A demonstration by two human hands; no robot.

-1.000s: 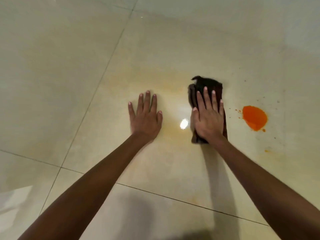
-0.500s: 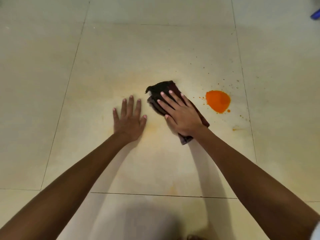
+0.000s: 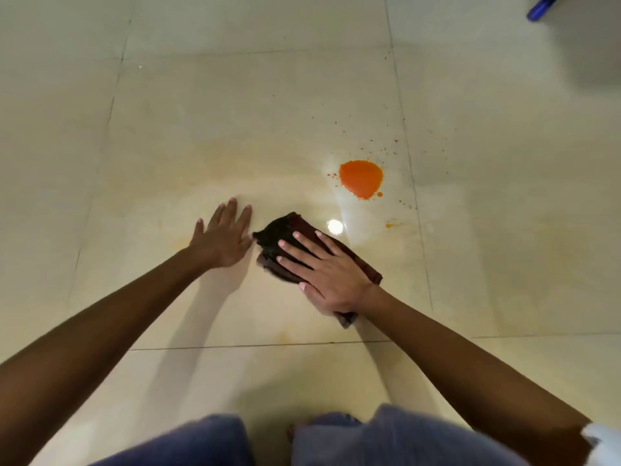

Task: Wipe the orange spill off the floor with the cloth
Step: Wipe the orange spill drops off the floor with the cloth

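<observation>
Head view, looking down: we see a pale, glossy tiled floor [image 3: 201, 112] with two bare arms stretched forward over it. The right hand [image 3: 327, 274] lies flat on a dark brown cloth [image 3: 277, 230], its fingers straight, slightly spread and pointing up and to the left. Its grip is fully open, and the palm presses the cloth onto the floor rather than curling round it. The cloth is bunched and lies slantwise. One end sticks out beyond the fingertips at upper left, the other beside the wrist at lower right.

The left hand [image 3: 221, 242] rests just beside the cloth's upper-left end, palm down on bare tile with fingers straight and fanned. Its grip is open too and holds nothing. We cannot tell whether its thumb touches the cloth.

The orange spill [image 3: 361, 178] is a round, bright puddle up and to the right of the cloth and apart from it, near the right-hand grout line of the same tile. Small orange droplets [image 3: 395, 141] are scattered round it, mostly above and to the right. A short, faint orange smear [image 3: 391, 225] lies below it. A bright spot of reflected light [image 3: 335, 226] sits between the puddle and the cloth.

At the bottom edge we see blurred blue-grey trouser legs [image 3: 386, 438]. A bit of white sleeve [image 3: 601, 442] shows in the lower right corner. In the top right corner is part of a blue object [image 3: 541, 8], too cut off to identify.
</observation>
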